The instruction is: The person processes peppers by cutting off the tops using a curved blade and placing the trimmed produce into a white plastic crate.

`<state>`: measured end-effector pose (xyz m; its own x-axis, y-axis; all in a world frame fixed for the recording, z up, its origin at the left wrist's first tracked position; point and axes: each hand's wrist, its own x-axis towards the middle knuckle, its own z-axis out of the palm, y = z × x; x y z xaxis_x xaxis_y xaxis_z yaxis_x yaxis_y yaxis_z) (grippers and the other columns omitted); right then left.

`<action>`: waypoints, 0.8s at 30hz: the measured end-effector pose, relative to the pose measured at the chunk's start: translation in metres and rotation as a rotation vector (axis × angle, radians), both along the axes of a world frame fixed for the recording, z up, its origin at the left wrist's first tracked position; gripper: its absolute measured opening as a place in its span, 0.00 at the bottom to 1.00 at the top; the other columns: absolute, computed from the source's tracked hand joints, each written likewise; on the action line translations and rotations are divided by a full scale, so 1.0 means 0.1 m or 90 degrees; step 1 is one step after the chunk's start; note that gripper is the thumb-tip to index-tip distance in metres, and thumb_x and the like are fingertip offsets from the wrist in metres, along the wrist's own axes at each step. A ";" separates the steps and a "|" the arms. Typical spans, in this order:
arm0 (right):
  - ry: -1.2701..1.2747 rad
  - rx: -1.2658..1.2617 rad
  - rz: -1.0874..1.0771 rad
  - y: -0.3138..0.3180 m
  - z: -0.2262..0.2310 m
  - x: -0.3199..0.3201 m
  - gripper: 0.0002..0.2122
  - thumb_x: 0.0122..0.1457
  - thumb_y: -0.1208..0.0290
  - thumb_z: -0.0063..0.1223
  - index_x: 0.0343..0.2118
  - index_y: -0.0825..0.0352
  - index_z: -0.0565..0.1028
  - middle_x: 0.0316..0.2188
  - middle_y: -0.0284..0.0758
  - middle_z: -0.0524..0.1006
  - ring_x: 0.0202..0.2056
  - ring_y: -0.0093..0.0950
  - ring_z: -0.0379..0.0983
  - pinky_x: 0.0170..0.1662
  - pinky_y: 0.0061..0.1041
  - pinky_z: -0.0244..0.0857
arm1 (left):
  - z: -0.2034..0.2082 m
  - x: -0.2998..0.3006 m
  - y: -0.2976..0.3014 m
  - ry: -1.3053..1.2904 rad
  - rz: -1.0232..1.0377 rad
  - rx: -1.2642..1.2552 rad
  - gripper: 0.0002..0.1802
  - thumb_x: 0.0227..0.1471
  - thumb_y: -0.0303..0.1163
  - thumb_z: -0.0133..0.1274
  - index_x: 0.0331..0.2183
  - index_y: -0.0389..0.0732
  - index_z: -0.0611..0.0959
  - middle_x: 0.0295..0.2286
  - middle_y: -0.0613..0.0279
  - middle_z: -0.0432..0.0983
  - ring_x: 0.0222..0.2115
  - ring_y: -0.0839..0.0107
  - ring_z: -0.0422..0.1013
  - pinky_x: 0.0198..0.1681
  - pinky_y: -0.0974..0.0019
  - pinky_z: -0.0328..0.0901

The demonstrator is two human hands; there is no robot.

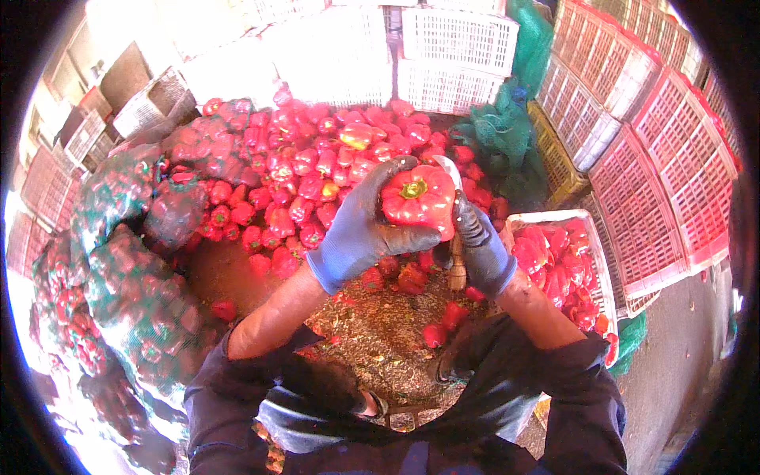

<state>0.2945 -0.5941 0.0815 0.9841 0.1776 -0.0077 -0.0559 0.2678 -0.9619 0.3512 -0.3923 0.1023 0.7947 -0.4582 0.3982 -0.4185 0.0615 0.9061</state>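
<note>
Your left hand clasped a red pepper; your right hand gripped a knife beside it, which could have slipped on glossy pepper skin and cut you.

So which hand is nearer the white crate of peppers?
Right. The right hand is just left of the white crate; the left hand is farther left, beyond the red pepper.

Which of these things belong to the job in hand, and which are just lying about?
Seems part of the job:
red bell pepper, in the gloved left hand
wooden-handled knife, in the gloved right hand
loose pile of red peppers ahead
white crate of red peppers, at right

Seems just lying about:
stacked plastic crates behind
bunched green netting
</note>
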 end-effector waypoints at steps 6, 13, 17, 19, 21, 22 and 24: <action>-0.162 -0.129 -0.034 0.13 -0.07 -0.06 0.27 0.66 0.46 0.54 0.55 0.67 0.71 0.36 0.30 0.79 0.29 0.18 0.74 0.30 0.23 0.69 | -0.15 -0.30 0.26 -0.020 0.085 -0.048 0.57 0.30 0.38 0.82 0.60 0.33 0.69 0.55 0.54 0.73 0.55 0.67 0.70 0.60 0.60 0.68; -0.386 -0.357 -0.085 0.06 0.07 -0.18 0.37 0.60 0.53 0.65 0.64 0.72 0.64 0.28 0.36 0.81 0.30 0.24 0.80 0.36 0.26 0.73 | -0.19 -0.29 0.53 -0.323 0.383 0.139 0.57 0.22 0.54 0.82 0.51 0.35 0.74 0.43 0.54 0.77 0.45 0.64 0.76 0.51 0.60 0.72; -0.443 -0.521 -0.059 0.14 0.01 -0.17 0.43 0.54 0.51 0.70 0.67 0.68 0.61 0.23 0.39 0.78 0.27 0.36 0.81 0.30 0.31 0.72 | -0.24 -0.31 0.52 -0.287 0.388 0.117 0.57 0.21 0.56 0.82 0.50 0.36 0.74 0.43 0.53 0.77 0.44 0.60 0.77 0.48 0.58 0.72; -0.421 -0.563 -0.046 0.12 -0.01 -0.17 0.44 0.53 0.49 0.70 0.67 0.68 0.60 0.22 0.38 0.77 0.25 0.38 0.80 0.29 0.34 0.71 | -0.28 -0.31 0.49 -0.269 0.378 0.091 0.56 0.21 0.55 0.82 0.50 0.36 0.74 0.42 0.54 0.78 0.44 0.61 0.77 0.48 0.58 0.73; -0.407 -0.560 -0.002 0.14 -0.01 -0.15 0.45 0.53 0.47 0.69 0.68 0.67 0.59 0.22 0.38 0.77 0.24 0.39 0.79 0.27 0.35 0.70 | -0.30 -0.28 0.52 -0.292 0.381 0.109 0.57 0.22 0.55 0.82 0.51 0.35 0.74 0.43 0.53 0.78 0.44 0.61 0.77 0.48 0.59 0.73; -0.417 -0.567 -0.011 0.17 -0.02 -0.13 0.45 0.54 0.47 0.68 0.68 0.67 0.59 0.22 0.38 0.77 0.24 0.40 0.79 0.27 0.36 0.70 | -0.32 -0.27 0.53 -0.303 0.383 0.118 0.57 0.22 0.54 0.82 0.51 0.35 0.74 0.43 0.53 0.78 0.44 0.61 0.77 0.48 0.59 0.73; -0.429 -0.583 -0.028 0.18 -0.11 -0.11 0.45 0.54 0.45 0.67 0.67 0.68 0.59 0.21 0.38 0.76 0.24 0.40 0.79 0.27 0.36 0.69 | -0.37 -0.27 0.53 -0.256 0.361 0.087 0.55 0.23 0.52 0.82 0.51 0.35 0.74 0.44 0.54 0.77 0.45 0.64 0.76 0.49 0.61 0.73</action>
